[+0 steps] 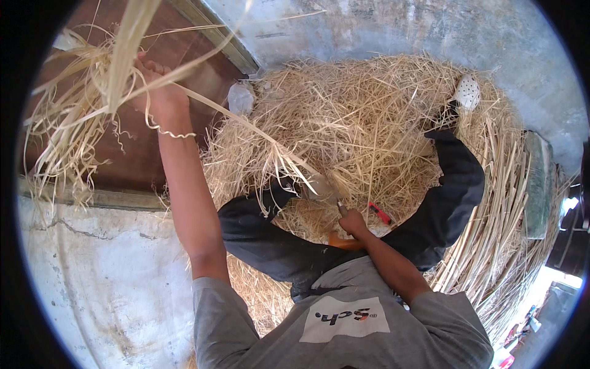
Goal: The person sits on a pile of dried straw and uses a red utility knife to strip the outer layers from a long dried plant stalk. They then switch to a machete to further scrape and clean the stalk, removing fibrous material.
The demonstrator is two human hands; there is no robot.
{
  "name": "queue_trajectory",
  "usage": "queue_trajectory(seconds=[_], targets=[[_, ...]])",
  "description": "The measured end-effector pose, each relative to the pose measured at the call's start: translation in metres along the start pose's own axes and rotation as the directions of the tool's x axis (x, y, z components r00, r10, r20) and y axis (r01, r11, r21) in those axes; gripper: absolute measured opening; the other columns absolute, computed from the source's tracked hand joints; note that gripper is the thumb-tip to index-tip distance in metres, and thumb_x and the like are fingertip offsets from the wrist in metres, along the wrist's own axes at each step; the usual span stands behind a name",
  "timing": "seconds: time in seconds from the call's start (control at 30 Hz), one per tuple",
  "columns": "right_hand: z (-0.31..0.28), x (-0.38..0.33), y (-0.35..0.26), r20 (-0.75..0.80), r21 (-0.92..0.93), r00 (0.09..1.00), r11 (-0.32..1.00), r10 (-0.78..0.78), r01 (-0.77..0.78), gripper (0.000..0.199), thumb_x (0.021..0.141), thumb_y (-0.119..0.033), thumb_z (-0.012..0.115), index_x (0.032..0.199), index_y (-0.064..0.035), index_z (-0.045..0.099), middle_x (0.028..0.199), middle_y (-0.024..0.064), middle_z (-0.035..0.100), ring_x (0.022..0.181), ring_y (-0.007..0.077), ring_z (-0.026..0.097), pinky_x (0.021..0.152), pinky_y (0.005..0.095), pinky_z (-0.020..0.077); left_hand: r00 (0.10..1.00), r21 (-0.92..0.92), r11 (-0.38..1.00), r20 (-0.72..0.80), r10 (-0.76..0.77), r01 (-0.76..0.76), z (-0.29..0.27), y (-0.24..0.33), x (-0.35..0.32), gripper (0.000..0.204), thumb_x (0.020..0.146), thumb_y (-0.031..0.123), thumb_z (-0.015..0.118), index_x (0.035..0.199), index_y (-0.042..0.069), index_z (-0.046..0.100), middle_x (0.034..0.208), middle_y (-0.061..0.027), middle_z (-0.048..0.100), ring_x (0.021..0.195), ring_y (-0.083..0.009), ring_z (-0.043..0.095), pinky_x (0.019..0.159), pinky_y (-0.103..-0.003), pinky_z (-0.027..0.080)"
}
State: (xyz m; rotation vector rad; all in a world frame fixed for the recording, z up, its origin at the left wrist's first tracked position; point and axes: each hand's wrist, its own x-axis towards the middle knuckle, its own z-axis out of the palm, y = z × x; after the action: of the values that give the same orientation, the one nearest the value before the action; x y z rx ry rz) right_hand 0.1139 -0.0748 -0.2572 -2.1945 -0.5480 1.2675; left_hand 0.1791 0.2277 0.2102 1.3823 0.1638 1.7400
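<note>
At the upper left my left hand is raised with its fingers closed round pale split-stem strips. A tangle of thin curled shavings hangs beside it. One long strip slants from this hand down to my lap, where its end frays into fine curls. My right hand, low between my bent legs, is wrapped round the handle of a knife. The knife's broad, dull blade points up and left, close to the frayed end; whether they touch I cannot tell.
A deep heap of shavings lies round my legs. A red-handled tool and an orange object are near my right hand. Long split stems lie at right beside a green object. A brown door panel and walls stand close.
</note>
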Motion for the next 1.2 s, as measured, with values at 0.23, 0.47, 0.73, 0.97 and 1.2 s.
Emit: queue_trajectory(seconds=[0.23, 0.47, 0.73, 0.97, 1.2], targets=[[-0.018, -0.005, 0.0, -0.066, 0.007, 0.995, 0.997, 0.071, -0.07, 0.041, 0.074, -0.019, 0.056, 0.114, -0.0123, 0.059, 0.088, 0.0172, 0.064, 0.078, 0.0349, 0.066, 0.067, 0.0457, 0.0523, 0.972, -0.018, 0.974, -0.051, -0.227, 0.227, -0.007, 0.004, 0.005, 0.013, 0.094, 0.015, 0.055, 0.092, 0.002, 0.056, 0.063, 0.0021, 0.038, 0.049, -0.0072, 0.03, 0.044, -0.023, 0.026], [0.001, 0.008, 0.013, -0.214, -0.171, 0.96, 0.975, -0.18, 0.145, 0.04, 0.075, -0.02, 0.056, 0.114, -0.0111, 0.055, 0.097, 0.0179, 0.059, 0.086, 0.0396, 0.061, 0.074, 0.0495, 0.0497, 0.962, -0.06, 0.96, 0.014, -0.273, 0.274, -0.022, 0.028, 0.004, 0.016, 0.092, 0.017, 0.057, 0.094, 0.0, 0.055, 0.068, 0.0013, 0.035, 0.054, -0.0081, 0.03, 0.045, -0.023, 0.025], [-0.022, 0.028, -0.016, -0.232, -0.136, 0.955, 0.979, -0.183, 0.155, 0.035, 0.077, -0.03, 0.06, 0.094, 0.0002, 0.063, 0.087, 0.0235, 0.065, 0.084, 0.0418, 0.063, 0.076, 0.05, 0.0494, 0.982, -0.067, 0.981, 0.068, -0.178, 0.182, -0.051, 0.046, 0.007, 0.022, 0.094, 0.025, 0.058, 0.086, 0.005, 0.053, 0.061, 0.0043, 0.031, 0.052, -0.0045, 0.026, 0.044, -0.021, 0.022], [0.003, 0.053, 0.024, -0.333, -0.051, 0.918, 0.976, -0.215, 0.21, 0.031, 0.077, -0.028, 0.058, 0.091, -0.0006, 0.063, 0.084, 0.0233, 0.064, 0.082, 0.043, 0.062, 0.073, 0.05, 0.0496, 0.99, -0.068, 0.987, -0.008, -0.144, 0.143, -0.045, 0.048, -0.001, 0.022, 0.092, 0.024, 0.061, 0.084, 0.006, 0.052, 0.06, 0.0051, 0.032, 0.051, -0.0044, 0.026, 0.045, -0.021, 0.021], [0.012, 0.03, -0.009, -0.312, 0.021, 0.906, 0.951, -0.287, 0.309, 0.029, 0.076, -0.025, 0.058, 0.093, -0.0026, 0.063, 0.08, 0.0227, 0.063, 0.079, 0.0427, 0.061, 0.069, 0.0502, 0.0496, 0.991, -0.003, 0.994, -0.077, -0.111, 0.111, -0.046, 0.049, -0.007, 0.018, 0.093, 0.021, 0.059, 0.086, 0.007, 0.05, 0.061, 0.0041, 0.031, 0.053, -0.0064, 0.025, 0.047, -0.023, 0.022]])
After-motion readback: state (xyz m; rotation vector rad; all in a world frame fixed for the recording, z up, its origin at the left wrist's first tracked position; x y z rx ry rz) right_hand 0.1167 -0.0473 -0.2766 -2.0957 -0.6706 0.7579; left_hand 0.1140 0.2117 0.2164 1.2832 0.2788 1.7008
